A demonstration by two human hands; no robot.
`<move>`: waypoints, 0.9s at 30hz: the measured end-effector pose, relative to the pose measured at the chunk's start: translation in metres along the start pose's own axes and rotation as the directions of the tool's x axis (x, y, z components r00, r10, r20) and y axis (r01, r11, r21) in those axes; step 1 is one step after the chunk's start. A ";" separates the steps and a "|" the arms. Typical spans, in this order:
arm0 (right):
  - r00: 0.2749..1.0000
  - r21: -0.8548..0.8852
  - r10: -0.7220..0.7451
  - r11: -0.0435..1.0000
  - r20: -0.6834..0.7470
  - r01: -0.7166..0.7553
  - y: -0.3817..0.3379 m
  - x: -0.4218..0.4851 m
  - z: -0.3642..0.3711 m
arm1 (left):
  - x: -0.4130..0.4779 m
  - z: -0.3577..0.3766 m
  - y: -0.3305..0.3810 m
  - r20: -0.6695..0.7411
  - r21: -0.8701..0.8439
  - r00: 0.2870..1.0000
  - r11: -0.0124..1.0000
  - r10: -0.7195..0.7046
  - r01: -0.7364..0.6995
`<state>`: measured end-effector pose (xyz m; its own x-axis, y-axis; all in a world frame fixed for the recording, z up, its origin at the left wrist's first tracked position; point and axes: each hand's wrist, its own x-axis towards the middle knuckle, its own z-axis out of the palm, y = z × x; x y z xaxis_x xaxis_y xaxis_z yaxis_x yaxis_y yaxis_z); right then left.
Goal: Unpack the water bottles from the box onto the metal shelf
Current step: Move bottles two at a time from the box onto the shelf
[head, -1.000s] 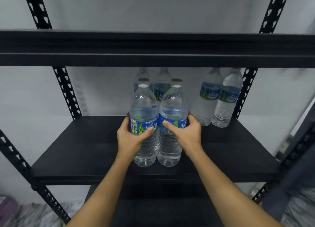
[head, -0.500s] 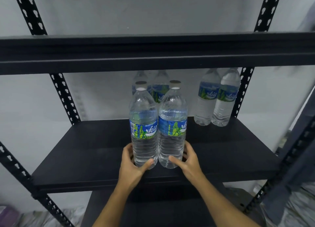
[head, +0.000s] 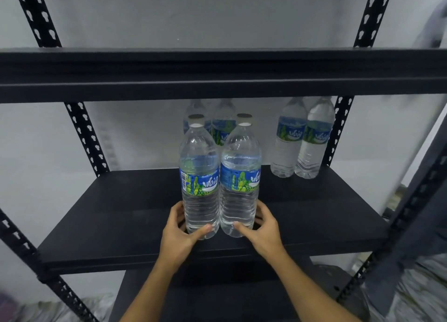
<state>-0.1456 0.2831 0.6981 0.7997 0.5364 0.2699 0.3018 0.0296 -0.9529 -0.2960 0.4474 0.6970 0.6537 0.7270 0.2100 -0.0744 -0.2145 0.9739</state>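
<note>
Two clear water bottles with blue-green labels stand upright side by side near the front middle of the black metal shelf [head: 116,215]. My left hand [head: 177,237] curls around the base of the left bottle [head: 199,167], thumb across its front. My right hand [head: 264,231] wraps the base of the right bottle [head: 240,164] the same way. Both bottles rest on the shelf board. The box is out of view.
Two more bottles [head: 223,125] stand right behind the held pair, and another pair [head: 290,140] stands at the back right corner. The upper shelf board [head: 217,75] hangs close above the caps. A lower board [head: 217,297] lies beneath my arms. Perforated uprights frame both sides.
My hands slid down from the labels to the bases of the two bottles, which now stand on the shelf board. Since half a second ago little has moved.
</note>
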 end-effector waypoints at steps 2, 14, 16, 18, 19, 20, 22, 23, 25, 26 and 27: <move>0.999 -0.023 -0.002 1.000 -0.034 0.001 -0.002 -0.002 0.003 | 0.001 0.000 0.000 0.001 -0.001 1.000 1.000 0.001 -0.001; 0.997 -0.022 0.017 1.000 0.078 -0.015 0.004 0.005 -0.004 | 0.004 -0.003 -0.005 0.034 -0.031 0.999 1.000 -0.004 0.005; 0.993 -0.033 0.011 0.999 0.116 -0.007 0.003 0.004 -0.003 | 0.005 -0.004 -0.005 0.035 -0.036 0.999 0.999 -0.002 0.003; 0.990 -0.034 0.001 0.999 0.140 0.003 0.002 0.004 -0.001 | 0.006 -0.004 -0.007 0.034 -0.038 0.999 0.999 -0.002 0.003; 0.991 -0.026 0.001 1.000 0.136 0.002 0.001 0.004 -0.001 | 0.006 -0.004 -0.008 0.033 -0.036 0.999 0.999 -0.001 0.003; 0.992 -0.018 0.002 1.000 0.123 0.000 0.001 0.004 0.000 | 0.007 -0.004 -0.008 0.032 -0.034 0.999 0.999 0.000 0.001; 0.996 -0.007 0.010 1.000 0.093 -0.009 0.000 0.004 0.000 | 0.009 -0.003 -0.011 0.028 -0.034 1.000 0.999 0.007 -0.006; 0.997 -0.003 0.010 1.000 0.078 -0.010 0.000 0.003 0.000 | 0.010 -0.003 -0.012 0.023 -0.036 1.000 0.999 0.010 -0.009; 0.999 -0.005 0.007 1.000 0.052 -0.007 0.000 0.001 0.000 | 0.010 -0.004 -0.014 0.022 -0.040 1.000 0.999 0.013 -0.012; 0.999 -0.014 0.002 1.000 0.043 -0.001 -0.001 -0.001 -0.001 | 0.010 -0.003 -0.014 0.024 -0.042 1.000 0.999 0.011 -0.010; 0.999 -0.024 -0.003 1.000 0.036 0.004 -0.002 -0.002 -0.001 | 0.010 -0.003 -0.014 0.025 -0.043 1.000 0.999 0.013 -0.012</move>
<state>-0.1468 0.2811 0.7000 0.7794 0.5666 0.2675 0.3174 0.0111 -0.9482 -0.2907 0.4591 0.6860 0.6711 0.7078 0.2207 -0.1145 -0.1952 0.9741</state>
